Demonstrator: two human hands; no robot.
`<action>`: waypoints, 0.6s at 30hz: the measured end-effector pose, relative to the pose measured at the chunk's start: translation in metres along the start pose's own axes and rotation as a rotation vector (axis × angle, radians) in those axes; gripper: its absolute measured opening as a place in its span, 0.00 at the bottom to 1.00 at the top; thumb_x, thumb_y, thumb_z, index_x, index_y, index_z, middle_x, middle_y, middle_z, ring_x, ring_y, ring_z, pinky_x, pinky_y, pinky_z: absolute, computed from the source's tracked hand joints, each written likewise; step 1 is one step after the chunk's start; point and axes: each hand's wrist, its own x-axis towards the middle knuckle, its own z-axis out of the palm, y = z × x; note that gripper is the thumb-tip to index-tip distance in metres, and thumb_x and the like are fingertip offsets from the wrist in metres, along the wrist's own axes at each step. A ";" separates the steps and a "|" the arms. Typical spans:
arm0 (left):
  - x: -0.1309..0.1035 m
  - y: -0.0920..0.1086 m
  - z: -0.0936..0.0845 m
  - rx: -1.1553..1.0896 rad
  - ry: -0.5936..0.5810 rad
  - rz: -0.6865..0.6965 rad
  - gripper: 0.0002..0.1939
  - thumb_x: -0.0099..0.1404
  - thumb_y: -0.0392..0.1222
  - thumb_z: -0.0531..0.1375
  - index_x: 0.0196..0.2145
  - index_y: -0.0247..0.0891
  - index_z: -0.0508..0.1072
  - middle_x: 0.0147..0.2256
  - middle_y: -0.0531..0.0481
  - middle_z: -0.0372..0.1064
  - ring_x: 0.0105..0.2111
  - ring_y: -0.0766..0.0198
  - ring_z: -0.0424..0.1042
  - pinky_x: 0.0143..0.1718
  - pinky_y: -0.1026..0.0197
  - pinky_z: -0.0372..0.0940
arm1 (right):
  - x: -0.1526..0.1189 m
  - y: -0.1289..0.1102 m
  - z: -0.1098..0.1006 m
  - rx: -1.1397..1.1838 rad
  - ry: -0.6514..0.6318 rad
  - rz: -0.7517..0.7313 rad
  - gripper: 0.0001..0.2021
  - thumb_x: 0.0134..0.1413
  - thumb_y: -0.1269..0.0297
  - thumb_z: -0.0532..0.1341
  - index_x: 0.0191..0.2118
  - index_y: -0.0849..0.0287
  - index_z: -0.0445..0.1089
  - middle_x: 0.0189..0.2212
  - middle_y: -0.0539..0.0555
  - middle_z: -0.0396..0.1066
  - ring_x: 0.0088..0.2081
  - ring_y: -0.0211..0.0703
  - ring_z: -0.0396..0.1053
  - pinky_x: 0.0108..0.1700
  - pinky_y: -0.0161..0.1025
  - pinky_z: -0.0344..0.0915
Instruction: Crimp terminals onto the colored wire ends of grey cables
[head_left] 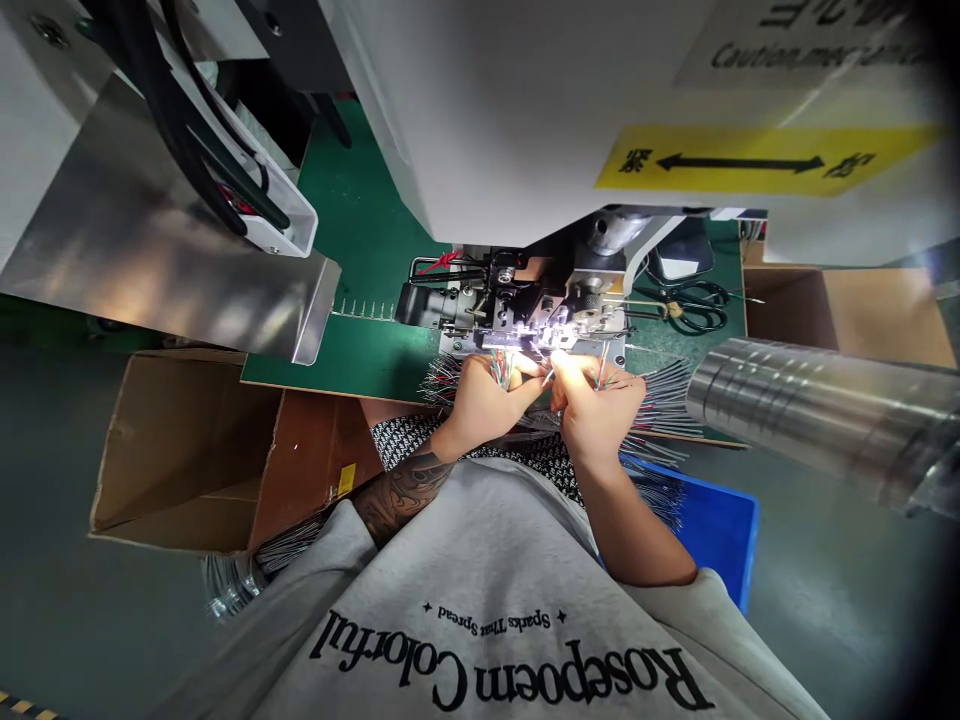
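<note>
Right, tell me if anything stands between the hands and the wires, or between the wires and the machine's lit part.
Nothing visible does: the left hand and right hand hold wires, fingertips close in front of the machine's lit part, with no object seen between. Glare hides fine detail there.

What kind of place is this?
It looks like a factory or workshop, though I can't be sure. There's a big white machine with a caution label, a green worktable, and lots of thin gray wires bunched beside the person's hands.
</note>
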 end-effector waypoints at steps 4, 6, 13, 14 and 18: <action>0.000 0.001 -0.001 -0.048 -0.004 -0.038 0.19 0.63 0.44 0.78 0.21 0.40 0.76 0.18 0.56 0.59 0.22 0.66 0.59 0.26 0.58 0.64 | 0.005 0.002 0.002 0.044 0.008 -0.026 0.26 0.63 0.57 0.72 0.18 0.51 0.63 0.13 0.43 0.59 0.17 0.36 0.53 0.22 0.40 0.56; -0.001 0.001 -0.001 -0.072 0.004 -0.035 0.17 0.62 0.44 0.78 0.23 0.41 0.78 0.18 0.56 0.61 0.22 0.66 0.60 0.27 0.58 0.66 | 0.004 0.000 0.002 0.028 0.021 -0.053 0.25 0.62 0.59 0.71 0.17 0.51 0.63 0.13 0.43 0.60 0.17 0.36 0.54 0.21 0.40 0.56; -0.007 -0.002 -0.002 -0.046 0.089 0.035 0.19 0.64 0.47 0.75 0.22 0.42 0.73 0.18 0.57 0.62 0.21 0.66 0.60 0.26 0.58 0.63 | -0.003 0.002 0.002 0.001 0.124 -0.122 0.15 0.61 0.62 0.70 0.23 0.52 0.73 0.15 0.44 0.65 0.18 0.37 0.59 0.22 0.38 0.56; -0.008 -0.002 -0.003 -0.045 0.096 0.041 0.19 0.64 0.47 0.74 0.22 0.41 0.73 0.18 0.56 0.63 0.21 0.66 0.61 0.27 0.58 0.64 | -0.003 0.004 0.002 0.002 0.132 -0.110 0.14 0.60 0.61 0.71 0.24 0.52 0.73 0.16 0.44 0.65 0.18 0.37 0.60 0.22 0.38 0.55; -0.008 -0.004 -0.006 -0.069 0.043 0.078 0.13 0.66 0.46 0.74 0.28 0.41 0.80 0.18 0.56 0.66 0.22 0.66 0.63 0.29 0.57 0.67 | 0.001 0.006 0.000 0.121 0.065 -0.033 0.11 0.59 0.56 0.73 0.28 0.52 0.77 0.15 0.42 0.63 0.16 0.37 0.56 0.19 0.38 0.54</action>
